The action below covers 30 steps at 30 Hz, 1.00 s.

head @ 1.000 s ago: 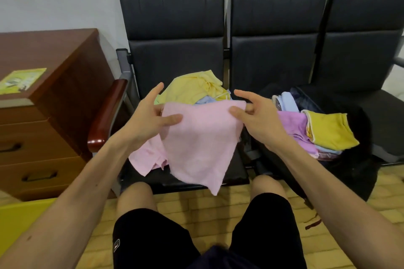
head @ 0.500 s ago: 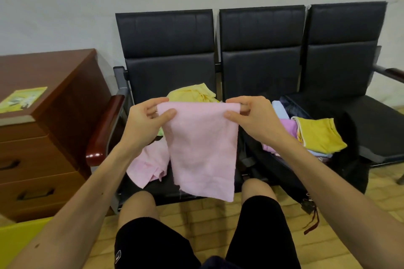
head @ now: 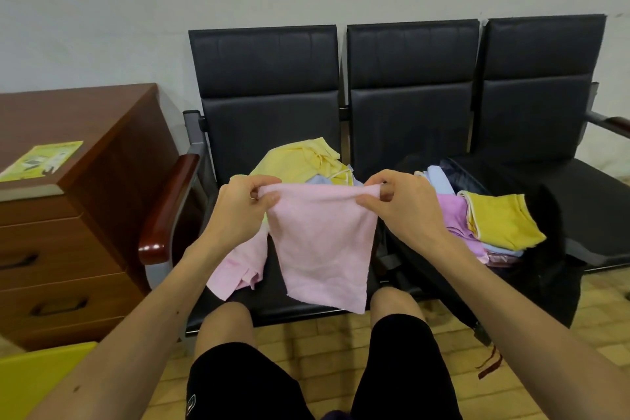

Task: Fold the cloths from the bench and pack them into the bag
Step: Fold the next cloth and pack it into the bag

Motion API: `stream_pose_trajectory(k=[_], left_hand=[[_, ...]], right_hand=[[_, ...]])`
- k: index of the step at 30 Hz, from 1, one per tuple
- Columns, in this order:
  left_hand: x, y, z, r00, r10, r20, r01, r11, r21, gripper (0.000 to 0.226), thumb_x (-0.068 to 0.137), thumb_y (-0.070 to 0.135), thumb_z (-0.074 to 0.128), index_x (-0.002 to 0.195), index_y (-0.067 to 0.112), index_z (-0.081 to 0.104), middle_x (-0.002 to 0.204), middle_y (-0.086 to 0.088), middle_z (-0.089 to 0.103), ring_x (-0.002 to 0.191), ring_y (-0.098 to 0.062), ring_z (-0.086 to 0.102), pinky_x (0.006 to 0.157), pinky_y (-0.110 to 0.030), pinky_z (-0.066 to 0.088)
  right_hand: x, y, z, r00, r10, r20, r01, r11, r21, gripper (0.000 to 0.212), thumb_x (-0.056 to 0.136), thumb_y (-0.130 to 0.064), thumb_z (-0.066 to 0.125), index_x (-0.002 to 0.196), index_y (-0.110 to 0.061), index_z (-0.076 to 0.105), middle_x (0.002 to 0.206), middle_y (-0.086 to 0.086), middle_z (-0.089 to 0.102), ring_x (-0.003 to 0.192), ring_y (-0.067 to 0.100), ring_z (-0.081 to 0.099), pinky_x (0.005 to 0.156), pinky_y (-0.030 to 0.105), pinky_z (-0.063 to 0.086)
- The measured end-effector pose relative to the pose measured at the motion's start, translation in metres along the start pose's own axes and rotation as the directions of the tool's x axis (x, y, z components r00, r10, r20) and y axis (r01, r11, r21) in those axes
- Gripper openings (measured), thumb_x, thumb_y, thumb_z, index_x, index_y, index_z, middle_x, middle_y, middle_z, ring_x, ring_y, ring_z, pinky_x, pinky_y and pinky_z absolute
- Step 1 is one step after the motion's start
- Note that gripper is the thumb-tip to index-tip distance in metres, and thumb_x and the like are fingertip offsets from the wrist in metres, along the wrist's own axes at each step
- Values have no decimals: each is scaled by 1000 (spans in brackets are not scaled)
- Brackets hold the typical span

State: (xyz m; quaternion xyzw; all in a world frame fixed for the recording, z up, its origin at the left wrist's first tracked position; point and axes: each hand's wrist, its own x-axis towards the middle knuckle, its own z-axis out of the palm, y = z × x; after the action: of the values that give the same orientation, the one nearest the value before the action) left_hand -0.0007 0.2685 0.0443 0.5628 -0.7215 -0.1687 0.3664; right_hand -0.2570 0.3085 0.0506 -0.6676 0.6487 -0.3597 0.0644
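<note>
- The black padded three-seat table (head: 409, 54) stands against the wall. Its left armrest sits just beside the brown wooden drawer cabinet (head: 85, 215).
- The black fabric bag (head: 549, 283) lies open on the middle and right seats and spills over their front edge. It holds a folded stack of cloths (head: 501, 218), yellow on top of purple and pale blue.
- The pink terry cloth (head: 324, 242) hangs in the air before the left seat. Its top edge sags slightly between the hands, and its lower edge reaches past the seat's front edge, above the knees.
- A loose heap of yellow and pale blue cloths (head: 300, 160) lies at the back of the left seat, with a crumpled pink cloth (head: 238, 266) near the seat's front left.
- The left hand (head: 238, 211) and right hand (head: 405, 211) each pinch one top corner of the hanging cloth, and the fingers (head: 366, 201) are curled tight against the thumbs.
- A second ago the cloth hung skewed, one corner pointing down, and the left fingers were spread. Now it hangs squarer.
</note>
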Motion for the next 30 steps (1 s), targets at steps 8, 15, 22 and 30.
stream_pose_trajectory(k=[8,15,22,30], left_hand=[[-1,0,8,997,28,76,-36,994,105,17,98,13,60,110,13,72,95,6,65,87,-11,59,78,-19,44],[-5,-9,13,977,36,209,-59,992,108,12,99,15,58,101,14,70,91,10,56,89,-11,53,73,-13,40],[-28,-27,31,912,18,410,145,921,-361,11,100,12,55,103,11,66,95,12,70,87,0,63,80,-16,48],[-21,-4,43,936,26,351,187,808,-559,21,103,16,49,92,-1,53,73,10,53,67,-2,48,59,-12,39]], right_hand=[[-3,11,8,1000,-18,12,18,999,-36,18,83,-35,76,90,-20,69,72,-9,57,77,17,55,66,28,38],[-17,36,26,989,13,145,-52,960,275,21,88,-18,73,83,-23,53,95,-3,55,77,4,50,66,13,38],[-42,64,43,911,216,351,-382,762,522,17,90,-14,70,81,-13,55,67,-2,52,57,4,45,52,20,37],[-61,51,55,728,416,545,-609,27,793,26,85,-31,67,98,-9,67,91,11,73,83,25,67,80,40,57]])
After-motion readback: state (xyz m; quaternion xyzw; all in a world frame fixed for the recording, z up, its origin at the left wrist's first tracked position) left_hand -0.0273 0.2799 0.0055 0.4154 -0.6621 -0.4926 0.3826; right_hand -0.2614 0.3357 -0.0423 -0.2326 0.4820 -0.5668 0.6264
